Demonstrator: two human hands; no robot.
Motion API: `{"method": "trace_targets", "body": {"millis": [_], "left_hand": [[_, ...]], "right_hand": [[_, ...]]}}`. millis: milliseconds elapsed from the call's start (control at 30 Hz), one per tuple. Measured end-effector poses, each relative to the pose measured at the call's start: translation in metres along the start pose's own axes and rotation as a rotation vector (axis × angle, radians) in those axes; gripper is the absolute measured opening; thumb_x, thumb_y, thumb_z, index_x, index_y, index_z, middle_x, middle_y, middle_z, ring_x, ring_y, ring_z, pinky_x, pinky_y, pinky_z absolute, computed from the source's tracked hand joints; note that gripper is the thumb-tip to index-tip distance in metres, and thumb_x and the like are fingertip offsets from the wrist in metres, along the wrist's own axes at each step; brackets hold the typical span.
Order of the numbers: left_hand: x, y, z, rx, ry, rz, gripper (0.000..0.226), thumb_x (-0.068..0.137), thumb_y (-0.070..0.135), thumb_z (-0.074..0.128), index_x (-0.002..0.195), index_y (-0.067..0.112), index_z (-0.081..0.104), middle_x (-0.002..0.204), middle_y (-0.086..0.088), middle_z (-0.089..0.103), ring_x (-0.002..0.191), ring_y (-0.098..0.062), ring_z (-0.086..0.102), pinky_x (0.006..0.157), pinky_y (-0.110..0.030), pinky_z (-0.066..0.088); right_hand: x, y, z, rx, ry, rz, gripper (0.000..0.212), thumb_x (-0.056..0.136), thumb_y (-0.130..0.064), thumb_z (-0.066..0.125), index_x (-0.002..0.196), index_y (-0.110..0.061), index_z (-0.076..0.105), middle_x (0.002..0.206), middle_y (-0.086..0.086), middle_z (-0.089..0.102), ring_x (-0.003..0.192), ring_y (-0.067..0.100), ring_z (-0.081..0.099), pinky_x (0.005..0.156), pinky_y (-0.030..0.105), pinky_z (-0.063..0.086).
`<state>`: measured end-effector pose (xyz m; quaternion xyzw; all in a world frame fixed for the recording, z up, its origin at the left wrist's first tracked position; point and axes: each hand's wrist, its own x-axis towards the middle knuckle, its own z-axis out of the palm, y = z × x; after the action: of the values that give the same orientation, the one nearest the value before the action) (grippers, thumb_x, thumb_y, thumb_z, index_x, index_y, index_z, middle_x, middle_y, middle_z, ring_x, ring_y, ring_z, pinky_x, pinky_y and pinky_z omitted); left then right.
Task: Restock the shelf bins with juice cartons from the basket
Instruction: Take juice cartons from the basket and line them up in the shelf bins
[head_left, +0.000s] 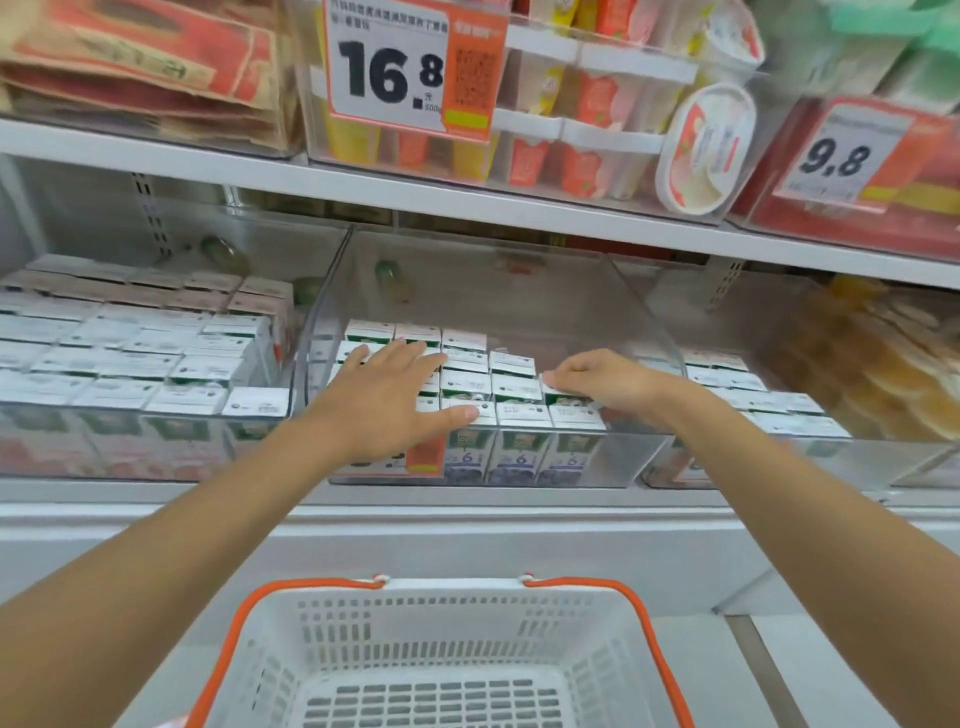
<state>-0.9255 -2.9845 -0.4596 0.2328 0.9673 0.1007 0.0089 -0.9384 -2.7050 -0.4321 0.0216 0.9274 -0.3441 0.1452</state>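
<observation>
A clear plastic shelf bin (644, 332) in the middle holds several small white-topped juice cartons (522, 415) standing in rows, with free space at its right and back. My left hand (387, 397) lies flat with spread fingers on the carton tops at the left of the bin. My right hand (597, 382) has curled fingers on the top edge of a carton (563, 397) at the right end of a row. Below me sits a white basket (441, 649) with orange handles; no cartons show in the part I see.
The bin to the left (135, 364) is packed with similar cartons. Another bin at the right (779, 410) holds cartons and yellowish packs. The shelf above (467, 202) carries bins of cups and packets with price tags 16.8 and 9.8.
</observation>
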Motion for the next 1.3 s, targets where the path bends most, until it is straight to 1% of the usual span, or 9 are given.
{"method": "trace_targets", "body": {"millis": [233,367,500,633,767,900,1067,1200,1300], "left_hand": [[-0.003,0.004,-0.003,0.011,-0.007,-0.015,0.106,0.066,0.090,0.009,0.154,0.030,0.015,0.163,0.003,0.009,0.149,-0.014,0.003,0.121,-0.045,0.001],[-0.002,0.004,-0.002,0.008,-0.003,-0.015,0.108,0.064,0.091,0.006,0.153,0.031,0.015,0.163,0.004,0.010,0.149,-0.014,0.004,0.121,-0.046,0.002],[-0.001,0.002,-0.001,-0.017,0.009,-0.016,0.109,0.063,0.093,0.007,0.153,0.032,0.018,0.162,0.004,0.012,0.149,-0.015,0.006,0.121,-0.047,0.003],[-0.009,0.009,-0.011,-0.069,0.072,-0.010,0.099,0.070,0.088,0.030,0.147,0.026,0.035,0.156,0.002,0.031,0.144,-0.016,0.024,0.120,-0.045,0.015],[-0.042,0.022,-0.020,-0.007,0.415,0.114,0.051,0.079,0.058,0.066,0.114,0.021,0.062,0.113,0.001,0.064,0.108,-0.022,0.054,0.091,-0.040,0.043],[-0.108,0.011,0.011,-0.292,0.438,0.050,0.012,0.082,0.028,0.070,0.087,0.025,0.059,0.080,0.014,0.056,0.079,-0.013,0.050,0.066,-0.035,0.047],[-0.188,-0.028,0.096,-0.483,0.117,-0.243,0.011,0.083,0.028,0.070,0.091,0.027,0.062,0.080,0.014,0.056,0.073,-0.007,0.050,0.072,-0.032,0.045],[-0.225,-0.055,0.139,-0.578,0.013,-0.358,0.011,0.084,0.022,0.071,0.092,0.024,0.064,0.080,0.012,0.058,0.067,-0.010,0.054,0.075,-0.037,0.051],[-0.235,-0.063,0.154,-0.631,-0.028,-0.372,0.012,0.084,0.023,0.071,0.094,0.024,0.064,0.084,0.010,0.060,0.067,-0.011,0.056,0.073,-0.038,0.053]], "right_hand": [[0.038,-0.022,-0.014,0.296,0.349,-0.066,0.028,0.096,-0.029,0.059,0.111,-0.006,0.062,0.104,0.019,0.068,0.076,0.024,0.067,0.069,0.040,0.062],[0.062,-0.030,0.010,0.209,0.001,-0.059,0.045,0.094,-0.045,0.057,0.132,-0.022,0.055,0.123,-0.003,0.064,0.094,0.004,0.062,0.078,0.025,0.054],[0.067,-0.027,0.023,0.119,-0.123,-0.037,0.065,0.089,-0.063,0.051,0.146,-0.034,0.037,0.148,-0.007,0.044,0.131,0.017,0.046,0.108,0.040,0.039],[0.038,-0.037,0.023,0.111,0.172,-0.239,0.064,0.086,-0.052,0.064,0.143,-0.032,0.041,0.141,-0.002,0.047,0.127,0.011,0.044,0.092,0.024,0.036],[-0.018,-0.052,0.052,0.061,0.489,-0.489,0.027,0.086,-0.028,0.068,0.113,-0.030,0.062,0.105,-0.010,0.059,0.089,0.002,0.054,0.079,0.014,0.040],[-0.077,-0.050,0.111,0.063,0.613,-0.664,0.011,0.081,-0.012,0.064,0.087,-0.020,0.069,0.087,-0.006,0.059,0.070,0.007,0.053,0.066,0.010,0.038],[-0.107,-0.004,0.246,0.066,0.174,-0.450,0.012,0.081,-0.010,0.067,0.091,-0.017,0.069,0.091,-0.001,0.061,0.075,0.009,0.055,0.070,0.015,0.039],[-0.116,0.056,0.368,-0.053,-0.460,-0.111,0.037,0.090,-0.026,0.068,0.124,-0.012,0.061,0.122,0.006,0.058,0.103,0.017,0.055,0.090,0.027,0.044],[-0.128,0.081,0.442,-0.071,-0.701,0.059,0.061,0.088,-0.035,0.070,0.141,-0.016,0.046,0.146,0.003,0.045,0.131,0.021,0.046,0.099,0.024,0.040]]}}
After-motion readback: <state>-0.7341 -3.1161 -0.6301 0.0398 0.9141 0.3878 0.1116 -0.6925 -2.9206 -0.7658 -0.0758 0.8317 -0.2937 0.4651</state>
